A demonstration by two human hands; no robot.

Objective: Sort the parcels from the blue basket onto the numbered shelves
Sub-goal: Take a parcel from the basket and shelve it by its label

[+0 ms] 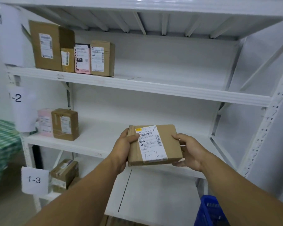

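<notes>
Both hands hold a flat brown cardboard parcel [163,141] in front of the middle shelf [91,144]. Its white label carries a handwritten "1-2". My left hand [122,149] grips its left edge, thumb on top. My right hand [189,150] grips its right edge. A paper sign "1-2" [16,97] hangs at the left of the middle shelf, and a sign "1-3" [33,179] marks the bottom shelf. A corner of the blue basket [209,211] shows at the bottom right, partly behind my right forearm.
The top shelf [170,88] holds several parcels [72,51] at its left end. On the middle shelf, a pink parcel and a brown box [64,123] stand at the left. Brown boxes [64,174] lie on the bottom shelf. A green checked cloth [2,144] is at far left.
</notes>
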